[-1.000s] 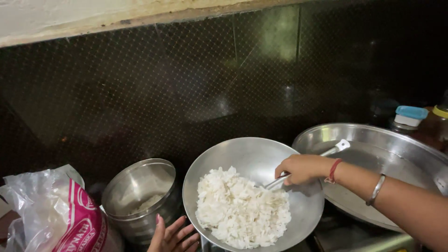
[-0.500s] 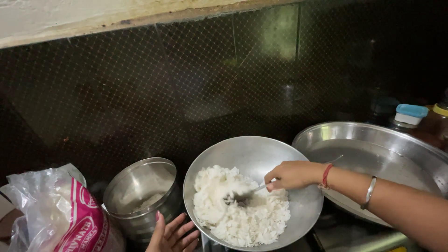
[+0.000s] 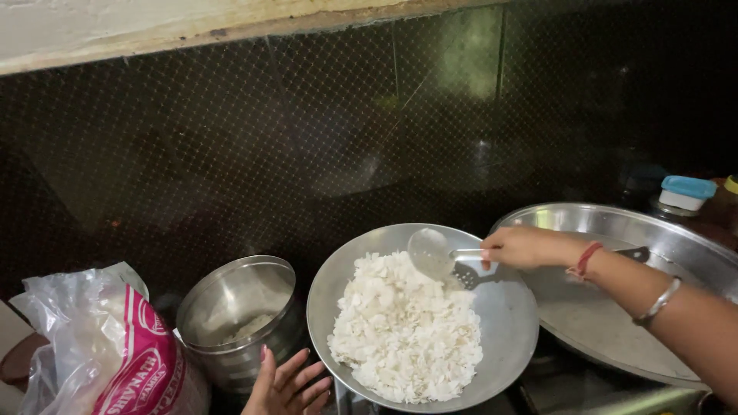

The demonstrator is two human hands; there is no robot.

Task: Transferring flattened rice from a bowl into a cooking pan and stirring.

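Change: your right hand (image 3: pixel 523 247), gripping the slotted ladle (image 3: pixel 442 257), has lifted it clear of the white flakes (image 3: pixel 407 330) heaped in the steel bowl (image 3: pixel 507 323); stirring pauses | left hand (image 3: pixel 288 384), fingers spread loose, rests at the bowl's near rim beside the steel canister (image 3: pixel 238 319) | crumpled clear-and-pink printed bag (image 3: pixel 100 353) far left | small blue-lidded tub (image 3: pixel 686 192) far right

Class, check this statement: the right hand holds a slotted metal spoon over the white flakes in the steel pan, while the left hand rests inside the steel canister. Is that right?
Not quite. The head view shows the left hand outside the steel canister, at the pan's near rim. The rest holds: the right hand holds the slotted metal spoon over the white flakes.
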